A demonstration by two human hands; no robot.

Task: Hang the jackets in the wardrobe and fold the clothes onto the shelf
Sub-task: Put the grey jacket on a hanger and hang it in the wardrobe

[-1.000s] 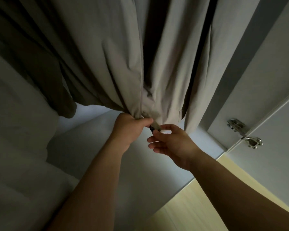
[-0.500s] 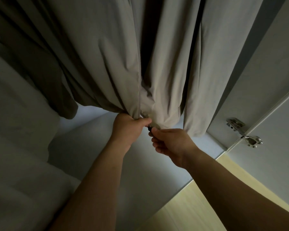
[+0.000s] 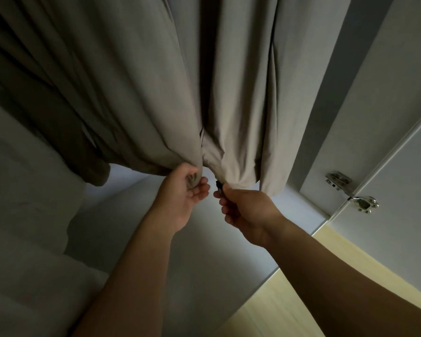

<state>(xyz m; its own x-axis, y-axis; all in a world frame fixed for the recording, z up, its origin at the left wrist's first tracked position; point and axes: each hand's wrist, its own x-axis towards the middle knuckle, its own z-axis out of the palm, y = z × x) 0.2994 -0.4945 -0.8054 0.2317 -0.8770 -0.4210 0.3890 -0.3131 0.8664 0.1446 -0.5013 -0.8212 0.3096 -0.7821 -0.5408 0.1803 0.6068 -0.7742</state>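
- Grey-beige jacket (image 3: 141, 88) hanging inside the wardrobe, front panels dropping in long folds to a hem just above the two hands.
- Left hand (image 3: 182, 193) raised to the hem of the left front panel, fingers curled round a gathered bunch of the fabric and gripping it.
- Right hand (image 3: 246, 210) just beside the left, apart from it by a narrow gap, thumb and fingers pinching the bottom corner of the right front panel.
- Small dark zipper piece (image 3: 219, 184) poking out at the right fingertips (too small and shadowed to tell whether slider or end pin).
- Short stretch of dark zipper edge (image 3: 201, 135) visible higher up, where the two panels meet.
- Darker fabric (image 3: 66, 132) hanging to the left of the jacket, ending in a rounded cuff-like fold.
- Pale wardrobe floor (image 3: 136, 239) below the hem, in shade.
- White wardrobe door (image 3: 387, 117) open on the right, with a metal hinge (image 3: 353, 193) fixed to it.
- Light wooden floor (image 3: 282, 305) at the lower right, under the right forearm.
- Pale blurred mass (image 3: 22, 239) along the left edge, not identifiable.
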